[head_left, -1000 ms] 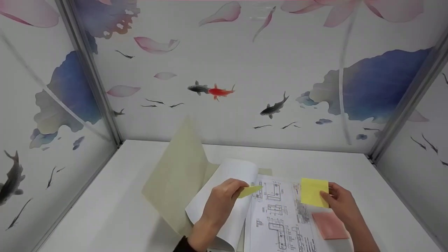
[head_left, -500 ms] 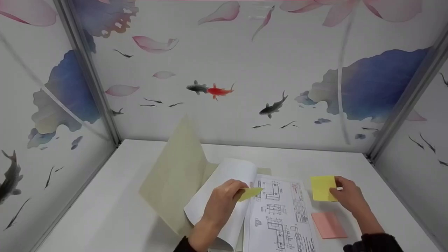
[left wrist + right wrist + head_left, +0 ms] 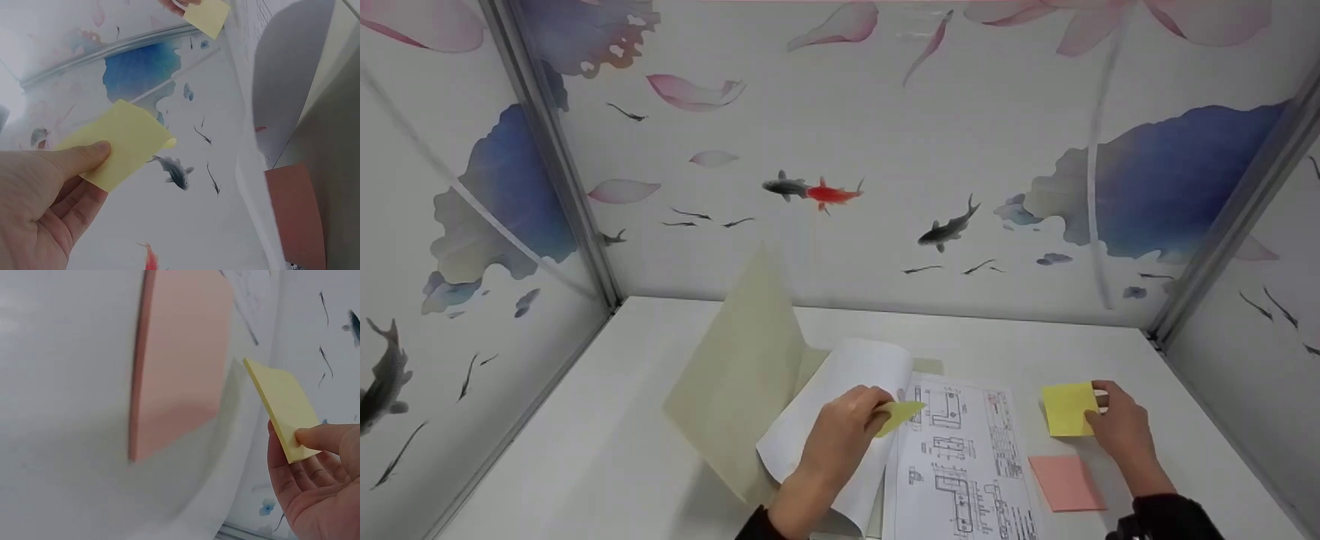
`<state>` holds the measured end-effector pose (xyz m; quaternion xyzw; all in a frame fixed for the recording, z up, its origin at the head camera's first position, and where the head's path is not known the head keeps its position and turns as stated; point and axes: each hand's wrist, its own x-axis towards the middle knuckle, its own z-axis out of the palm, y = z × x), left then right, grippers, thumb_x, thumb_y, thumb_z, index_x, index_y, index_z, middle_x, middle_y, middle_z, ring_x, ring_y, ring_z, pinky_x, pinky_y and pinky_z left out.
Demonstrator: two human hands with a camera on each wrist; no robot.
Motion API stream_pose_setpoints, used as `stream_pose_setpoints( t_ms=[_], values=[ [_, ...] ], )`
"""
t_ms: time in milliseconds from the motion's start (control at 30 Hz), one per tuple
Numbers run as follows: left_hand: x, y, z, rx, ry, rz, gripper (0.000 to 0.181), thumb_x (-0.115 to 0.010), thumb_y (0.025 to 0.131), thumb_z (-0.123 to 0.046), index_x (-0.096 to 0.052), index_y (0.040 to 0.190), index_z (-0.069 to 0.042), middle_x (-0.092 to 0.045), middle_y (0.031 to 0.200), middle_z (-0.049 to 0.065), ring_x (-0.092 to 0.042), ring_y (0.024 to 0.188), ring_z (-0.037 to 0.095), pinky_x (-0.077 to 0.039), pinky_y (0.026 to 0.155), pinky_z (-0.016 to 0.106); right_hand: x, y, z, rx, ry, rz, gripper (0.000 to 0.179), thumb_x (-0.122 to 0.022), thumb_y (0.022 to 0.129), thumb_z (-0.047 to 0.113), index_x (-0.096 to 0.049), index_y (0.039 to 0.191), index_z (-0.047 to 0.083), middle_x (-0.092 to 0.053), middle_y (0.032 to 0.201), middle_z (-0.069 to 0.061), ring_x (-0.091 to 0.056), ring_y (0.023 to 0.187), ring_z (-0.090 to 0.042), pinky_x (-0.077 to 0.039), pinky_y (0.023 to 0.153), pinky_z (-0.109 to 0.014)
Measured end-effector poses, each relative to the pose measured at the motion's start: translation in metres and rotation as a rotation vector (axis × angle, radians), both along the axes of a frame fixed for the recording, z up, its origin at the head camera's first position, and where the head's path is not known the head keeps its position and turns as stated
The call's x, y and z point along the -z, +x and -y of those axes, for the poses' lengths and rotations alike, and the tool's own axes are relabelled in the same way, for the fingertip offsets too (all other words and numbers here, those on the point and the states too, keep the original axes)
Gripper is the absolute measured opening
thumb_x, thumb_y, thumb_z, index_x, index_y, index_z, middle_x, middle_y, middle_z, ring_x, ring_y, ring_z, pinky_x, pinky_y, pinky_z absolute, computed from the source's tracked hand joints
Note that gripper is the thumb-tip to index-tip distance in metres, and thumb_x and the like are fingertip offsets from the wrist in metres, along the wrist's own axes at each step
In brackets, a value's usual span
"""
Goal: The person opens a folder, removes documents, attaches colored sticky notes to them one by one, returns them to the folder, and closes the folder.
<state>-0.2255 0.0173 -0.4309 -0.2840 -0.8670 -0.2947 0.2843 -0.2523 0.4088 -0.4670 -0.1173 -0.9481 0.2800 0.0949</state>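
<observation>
My left hand (image 3: 840, 435) pinches a single yellow sticky note (image 3: 901, 415) between thumb and fingers, above the turned-back white page (image 3: 840, 382). The left wrist view shows this note (image 3: 124, 140) nearly flat on, its far corner slightly bent. At the right, my right hand (image 3: 1125, 427) grips a yellow sticky note pad (image 3: 1067, 409) by its right edge; its thickness shows in the right wrist view (image 3: 284, 405). Below that pad, a pink sticky note pad (image 3: 1067, 484) lies on the table. Printed technical drawings (image 3: 956, 457) lie between the hands.
A pale beige folder cover (image 3: 742, 382) stands raised at the left of the pages. The white table (image 3: 607, 420) is enclosed by printed panels (image 3: 840, 247) at the back and sides. A reddish paper piece (image 3: 295, 214) shows in the left wrist view.
My right hand has moved right with the yellow pad, away from over the drawings, and then slightly lower. The left hand stays nearly in place, its note tilting a little.
</observation>
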Motion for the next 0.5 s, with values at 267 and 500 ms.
stream_pose_setpoints(
  t_ms=[267, 500],
  values=[
    [0.001, 0.0, -0.002, 0.007, 0.004, 0.04, 0.013, -0.07, 0.083, -0.013, -0.064, 0.094, -0.015, -0.066, 0.088, -0.004, -0.06, 0.077, 0.003, -0.051, 0.073, 0.011, 0.015, 0.004, -0.009, -0.013, 0.114, 0.006, 0.054, -0.053, 0.086, -0.005, -0.03, 0.133, -0.017, -0.047, 0.113, -0.04, -0.05, 0.103, -0.05, -0.045, 0.082, -0.056],
    [0.001, 0.0, -0.003, -0.014, -0.022, 0.028, 0.014, -0.072, 0.081, -0.013, -0.064, 0.092, -0.015, -0.064, 0.086, -0.004, -0.059, 0.075, 0.003, -0.051, 0.071, 0.011, 0.023, 0.007, -0.009, -0.039, 0.157, 0.058, 0.04, -0.054, 0.087, -0.003, -0.045, 0.124, -0.015, -0.047, 0.114, -0.04, -0.048, 0.106, -0.051, -0.044, 0.085, -0.057]
  ],
)
